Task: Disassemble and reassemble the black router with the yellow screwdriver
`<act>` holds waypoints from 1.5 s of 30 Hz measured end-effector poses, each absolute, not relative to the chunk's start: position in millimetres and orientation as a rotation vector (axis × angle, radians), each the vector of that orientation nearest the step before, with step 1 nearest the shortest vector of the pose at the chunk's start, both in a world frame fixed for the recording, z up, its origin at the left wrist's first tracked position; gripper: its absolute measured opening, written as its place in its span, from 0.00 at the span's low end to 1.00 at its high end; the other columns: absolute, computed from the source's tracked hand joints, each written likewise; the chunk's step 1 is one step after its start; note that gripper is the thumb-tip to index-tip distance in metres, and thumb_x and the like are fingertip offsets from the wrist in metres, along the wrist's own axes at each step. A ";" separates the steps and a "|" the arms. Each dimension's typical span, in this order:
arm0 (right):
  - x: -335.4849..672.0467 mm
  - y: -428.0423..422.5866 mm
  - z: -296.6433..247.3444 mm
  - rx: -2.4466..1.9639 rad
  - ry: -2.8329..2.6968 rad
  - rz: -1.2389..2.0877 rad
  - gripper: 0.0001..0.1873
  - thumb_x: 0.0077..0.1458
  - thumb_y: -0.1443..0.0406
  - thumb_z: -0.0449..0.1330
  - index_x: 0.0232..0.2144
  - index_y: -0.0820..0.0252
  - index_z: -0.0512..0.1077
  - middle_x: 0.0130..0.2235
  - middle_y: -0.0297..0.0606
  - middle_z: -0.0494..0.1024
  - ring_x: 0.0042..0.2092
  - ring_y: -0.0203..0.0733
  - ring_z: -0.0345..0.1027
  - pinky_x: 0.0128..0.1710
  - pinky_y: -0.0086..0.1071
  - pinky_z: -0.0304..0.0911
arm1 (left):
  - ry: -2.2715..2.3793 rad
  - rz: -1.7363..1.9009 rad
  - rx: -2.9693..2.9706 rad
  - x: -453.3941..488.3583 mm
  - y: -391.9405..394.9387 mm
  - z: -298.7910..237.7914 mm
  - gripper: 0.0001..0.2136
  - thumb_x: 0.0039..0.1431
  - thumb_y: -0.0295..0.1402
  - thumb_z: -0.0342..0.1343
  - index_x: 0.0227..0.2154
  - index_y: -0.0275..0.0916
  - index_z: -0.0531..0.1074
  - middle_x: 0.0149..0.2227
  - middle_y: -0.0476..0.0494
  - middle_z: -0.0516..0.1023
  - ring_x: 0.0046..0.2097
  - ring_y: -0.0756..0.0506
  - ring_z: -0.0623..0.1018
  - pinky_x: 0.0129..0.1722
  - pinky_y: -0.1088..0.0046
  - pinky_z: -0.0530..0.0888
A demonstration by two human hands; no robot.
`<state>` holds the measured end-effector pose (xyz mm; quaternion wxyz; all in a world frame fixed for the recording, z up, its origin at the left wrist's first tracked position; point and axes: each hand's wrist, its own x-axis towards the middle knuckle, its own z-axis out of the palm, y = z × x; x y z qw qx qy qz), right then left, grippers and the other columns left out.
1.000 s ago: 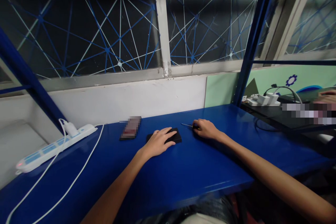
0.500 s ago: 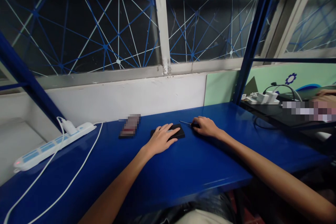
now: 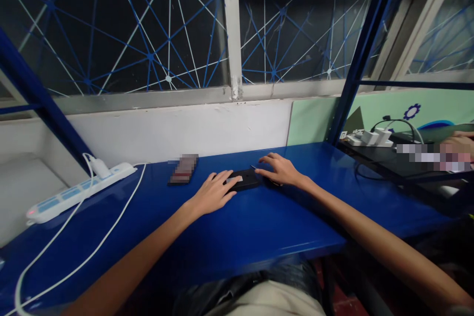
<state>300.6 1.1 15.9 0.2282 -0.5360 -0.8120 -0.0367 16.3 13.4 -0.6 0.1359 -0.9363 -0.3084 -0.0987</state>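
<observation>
A flat black device (image 3: pixel 245 179) lies on the blue table (image 3: pixel 259 227), with a small pale patch on its top. My left hand (image 3: pixel 215 191) rests on its left end, fingers stretched flat. My right hand (image 3: pixel 278 170) lies at its right end, fingers spread and reaching onto the device's edge. A thin metal tool tip (image 3: pixel 253 167) shows just beside the right fingers; its handle is hidden under the hand. Nothing is gripped by either hand that I can see.
A blurred dark object (image 3: pixel 183 169) lies left of the device. A white power strip (image 3: pixel 76 191) with a plugged charger and white cable (image 3: pixel 85 261) sits far left. Behind a blue post at right, a black bench holds chargers (image 3: pixel 374 137); another person's hand (image 3: pixel 459 143) is there.
My right hand has opened and slid left from the thin tool onto the device's right end. My left hand has shifted slightly left on the device.
</observation>
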 end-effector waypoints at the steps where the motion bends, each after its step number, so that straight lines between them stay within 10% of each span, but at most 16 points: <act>1: 295.1 3.1 17.4 -1.393 -2.302 -0.103 0.28 0.59 0.45 0.50 0.51 0.58 0.68 0.48 0.47 0.72 0.49 0.50 0.66 0.45 0.39 0.62 | -0.882 -0.291 -2.695 12.4 13.1 0.1 0.20 0.68 0.41 0.42 0.61 0.48 0.58 0.63 0.38 0.61 0.61 0.36 0.64 0.56 0.55 0.62; 7: 258.6 14.7 16.3 -1.152 -2.631 -0.067 0.40 0.49 0.41 0.59 0.56 0.61 0.65 0.51 0.53 0.70 0.49 0.57 0.66 0.46 0.46 0.63 | -0.770 -0.375 -2.650 -0.5 19.9 3.6 0.19 0.66 0.41 0.47 0.55 0.39 0.66 0.55 0.34 0.70 0.56 0.36 0.69 0.53 0.56 0.66; 22: 270.2 10.2 4.0 -1.121 -2.563 0.011 0.23 0.56 0.55 0.60 0.50 0.62 0.68 0.49 0.51 0.70 0.44 0.50 0.68 0.42 0.40 0.63 | -0.916 -0.766 -2.564 -3.7 15.8 0.1 0.15 0.61 0.43 0.53 0.38 0.37 0.78 0.42 0.38 0.79 0.45 0.39 0.77 0.46 0.58 0.71; 45: 261.1 1.0 6.5 -1.151 -2.528 0.120 0.28 0.50 0.47 0.62 0.45 0.61 0.66 0.47 0.47 0.69 0.42 0.48 0.67 0.40 0.39 0.63 | -1.092 -0.682 -2.740 -11.3 16.3 16.5 0.16 0.58 0.49 0.54 0.33 0.40 0.70 0.43 0.42 0.76 0.42 0.41 0.75 0.41 0.63 0.70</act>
